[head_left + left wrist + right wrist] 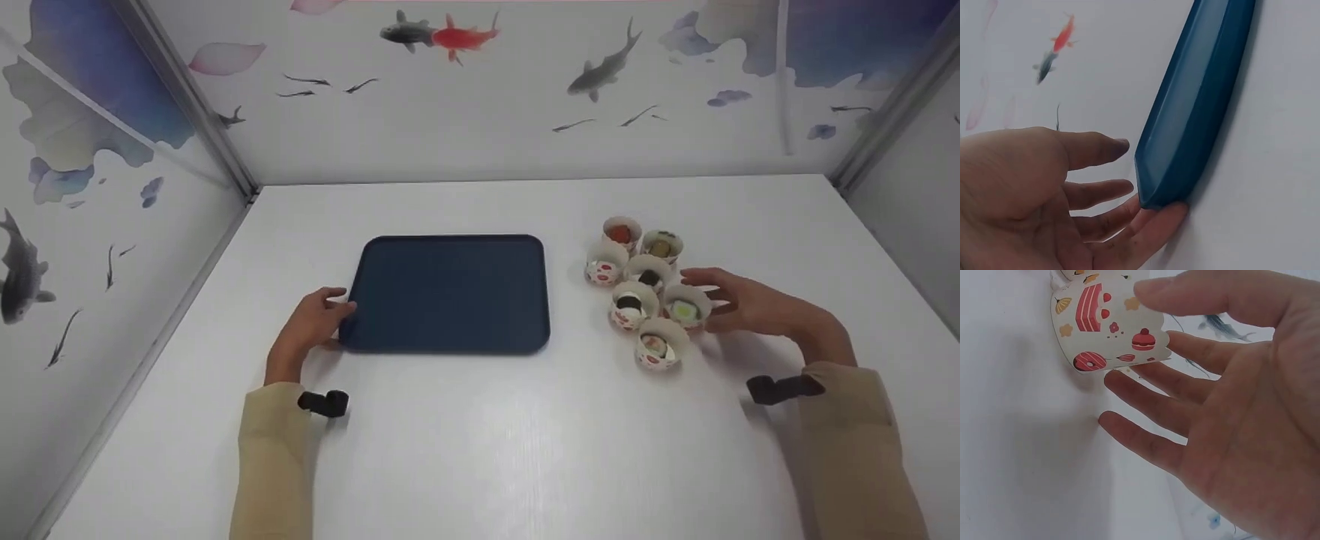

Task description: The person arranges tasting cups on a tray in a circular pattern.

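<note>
A dark blue tray [450, 296] lies flat on the table. At its near left corner is my left hand [313, 322], fingers extended. In the left wrist view the thumb [1098, 149] stands apart from the tray [1196, 101], while a lower fingertip [1174, 216] reaches its bottom edge. To the right, several printed paper cups hold sushi pieces. My right hand [757, 304] is beside a cup with a green-centred sushi roll [685, 309]. The right wrist view has its fingers spread, with the thumb [1157, 292] across the wall of a paper cup [1112, 332].
The other paper cups stand close together: one with an orange-red piece [620, 234] at the back, one with a dark-wrapped piece [628, 304], and one with a pinkish roll [655, 346] nearest the front. Walls printed with fish bound the white table [480, 435] behind and at left.
</note>
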`<state>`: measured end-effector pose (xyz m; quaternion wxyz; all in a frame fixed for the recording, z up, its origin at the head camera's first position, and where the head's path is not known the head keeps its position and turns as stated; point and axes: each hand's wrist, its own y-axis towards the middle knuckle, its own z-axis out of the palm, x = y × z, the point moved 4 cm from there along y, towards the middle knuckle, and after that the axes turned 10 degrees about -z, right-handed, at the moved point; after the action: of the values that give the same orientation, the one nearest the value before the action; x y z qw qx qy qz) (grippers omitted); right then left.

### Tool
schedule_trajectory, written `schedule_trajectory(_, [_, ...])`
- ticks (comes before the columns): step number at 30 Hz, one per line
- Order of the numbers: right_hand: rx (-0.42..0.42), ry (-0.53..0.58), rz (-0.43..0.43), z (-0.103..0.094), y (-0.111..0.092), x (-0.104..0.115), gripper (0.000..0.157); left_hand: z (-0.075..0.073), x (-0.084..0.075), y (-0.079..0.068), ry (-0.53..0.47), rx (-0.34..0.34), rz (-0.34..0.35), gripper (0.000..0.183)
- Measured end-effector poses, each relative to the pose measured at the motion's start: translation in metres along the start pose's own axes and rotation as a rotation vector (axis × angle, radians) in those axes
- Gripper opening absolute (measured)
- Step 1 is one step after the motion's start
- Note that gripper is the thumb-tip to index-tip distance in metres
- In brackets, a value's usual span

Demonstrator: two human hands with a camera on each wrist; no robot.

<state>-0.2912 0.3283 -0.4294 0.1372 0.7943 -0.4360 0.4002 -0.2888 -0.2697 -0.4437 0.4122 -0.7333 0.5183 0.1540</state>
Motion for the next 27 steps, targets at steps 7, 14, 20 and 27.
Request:
schedule_trajectory(7, [-0.022, -0.026, 0.024, 0.002, 0.005, 0.004, 0.085, -0.003, 0.005, 0.005, -0.092, -0.001, 0.017, 0.052])
schedule_trajectory(14, [-0.026, -0.067, 0.058, 0.009, 0.011, 0.006, 0.086, -0.004, 0.014, 0.005, -0.187, 0.038, -0.023, 0.052])
schedule_trajectory(20, [-0.033, -0.092, 0.080, 0.010, 0.011, 0.003, 0.079, -0.005, 0.017, 0.008, -0.224, 0.048, -0.026, 0.052])
schedule_trajectory(27, [-0.073, -0.126, 0.062, 0.005, 0.007, 0.003, 0.069, -0.004, 0.015, 0.008, -0.198, 0.026, -0.035, 0.051])
